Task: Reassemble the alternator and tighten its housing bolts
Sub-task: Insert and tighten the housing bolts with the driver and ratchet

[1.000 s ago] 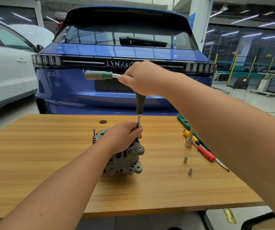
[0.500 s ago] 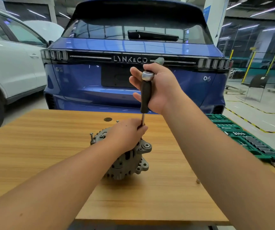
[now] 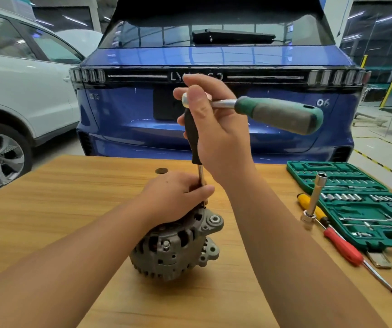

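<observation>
Blue car [image 3: 213, 129]: rear end fills the background behind the table, tailgate and light bar facing the camera.

White car [image 3: 20, 91]: parked at far left, one wheel visible.

Table [image 3: 72, 197]: wood-grain top, carries all items below.

Socket set case [image 3: 355, 204]: green, open, at the right edge of the table, rows of sockets and bits in its moulded slots.

Alternator [image 3: 178, 247]: grey cast housing, near the middle of the table, lying with one end face up and the mounting ears toward the right.

Ratchet [image 3: 277, 114]: green and grey handle pointing right, level, well above the table; its metal head sits on top of the extension driver.

Extension driver [image 3: 192, 138]: black handle, thin steel shaft, upright, running down from the ratchet head to the top of the alternator; its lower tip is hidden behind the left hand.

Right hand [image 3: 216, 129]: grip curled round the black handle and the ratchet head, thumb lying up the front.

Left hand [image 3: 178, 197]: rests on top of the alternator, grip pinching the lower steel shaft between thumb and fingers.

Red screwdriver [image 3: 346, 249]: lies on the table beside the case, tip toward the camera.

Yellow-handled tool [image 3: 308, 204]: lies just behind the red screwdriver, partly hidden.

Long socket [image 3: 315, 195]: steel, standing tilted at the case's near-left corner, over the yellow-handled tool.

Round dark disc [image 3: 161, 171]: on the table behind the left hand.
</observation>
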